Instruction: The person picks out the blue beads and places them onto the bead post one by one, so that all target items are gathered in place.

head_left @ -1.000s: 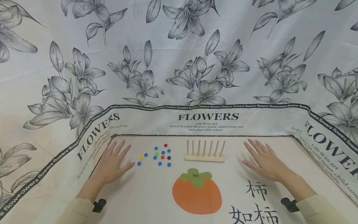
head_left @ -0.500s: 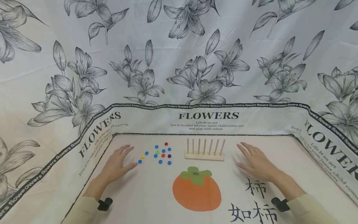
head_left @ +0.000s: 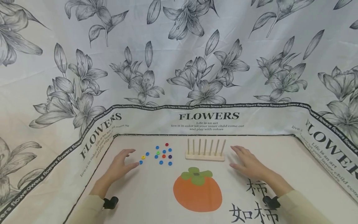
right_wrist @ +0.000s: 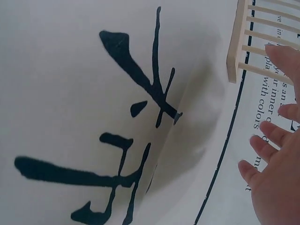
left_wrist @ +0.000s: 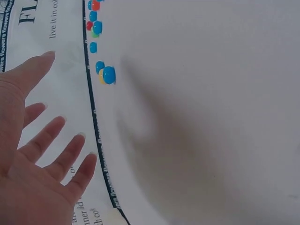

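Several small round beads lie scattered on the table's far left part, mostly blue, with a yellow bead (head_left: pixel 143 157), a green bead (head_left: pixel 158 152), a red bead (head_left: pixel 167 144) and a purple bead (head_left: pixel 170 156) among them. My left hand (head_left: pixel 121 165) is just left of the beads, fingers spread and relaxed, its thumb tip close to the nearest blue bead (head_left: pixel 141 162). Right of the beads stands a wooden rack (head_left: pixel 205 157) with several upright bare pegs. My right hand (head_left: pixel 247 163) hovers right of the rack, holding nothing, fingers loosely apart.
The light tabletop (head_left: pixel 145 193) bears a printed orange persimmon (head_left: pixel 197 196) and black written characters (head_left: pixel 253 214). A floral curtain (head_left: pixel 209 121) borders the table at the back and sides. Each wrist carries a black camera mount (head_left: pixel 111 203).
Both hands have moved inward, the left toward the beads and the right toward the rack. Their fingers are less widely spread than before. Beads and rack stay in place.
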Available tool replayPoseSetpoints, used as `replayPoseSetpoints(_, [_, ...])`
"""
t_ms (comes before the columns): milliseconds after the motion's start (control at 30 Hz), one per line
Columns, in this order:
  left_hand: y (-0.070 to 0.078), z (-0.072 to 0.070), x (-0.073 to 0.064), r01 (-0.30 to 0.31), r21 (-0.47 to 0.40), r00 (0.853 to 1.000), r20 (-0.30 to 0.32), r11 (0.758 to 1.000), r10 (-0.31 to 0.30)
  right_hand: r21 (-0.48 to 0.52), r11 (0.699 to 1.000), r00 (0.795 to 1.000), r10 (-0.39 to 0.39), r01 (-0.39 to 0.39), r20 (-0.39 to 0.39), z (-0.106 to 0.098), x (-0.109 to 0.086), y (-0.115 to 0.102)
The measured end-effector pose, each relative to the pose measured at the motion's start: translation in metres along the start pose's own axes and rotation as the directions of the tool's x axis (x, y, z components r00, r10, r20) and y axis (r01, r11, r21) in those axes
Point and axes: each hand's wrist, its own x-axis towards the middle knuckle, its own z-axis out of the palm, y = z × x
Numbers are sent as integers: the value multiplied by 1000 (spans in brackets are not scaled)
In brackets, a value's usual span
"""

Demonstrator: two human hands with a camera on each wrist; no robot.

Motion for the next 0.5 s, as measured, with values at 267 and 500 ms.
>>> replayPoseSetpoints(267, [-3, 5, 4, 59, -48, 998, 18, 997, -58, 125, 992, 999, 17, -20, 29, 12, 14, 3])
replayPoseSetpoints(500, [-6, 12, 6, 138, -58, 990, 18, 989, -137, 206, 978, 1000, -13, 6, 29, 18, 25, 7])
